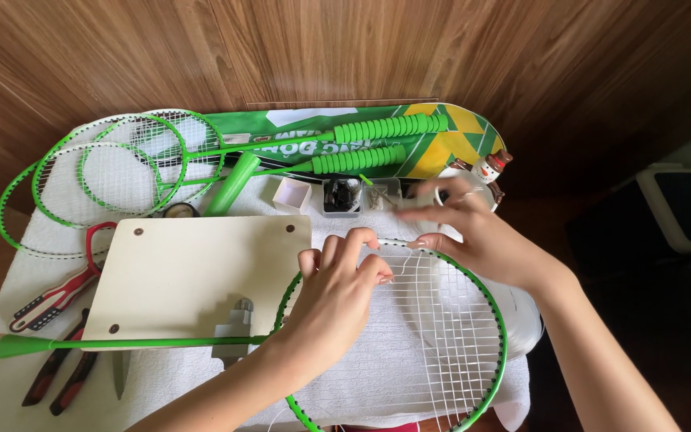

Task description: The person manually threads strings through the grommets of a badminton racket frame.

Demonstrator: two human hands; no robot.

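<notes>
Restringing looks roughly half done: the green racket (409, 336) lying at the desk's right edge has its crosswise strings mostly missing up top. Left hand (337, 300) fingers pinch the white string (385, 276); right hand (473, 228) fingers pinch it higher up.

Spare green rackets (113, 164), racket cover (433, 140), beige board (193, 272), red pliers (65, 372), snowman figurine (489, 168), small boxes (317, 196)
</notes>
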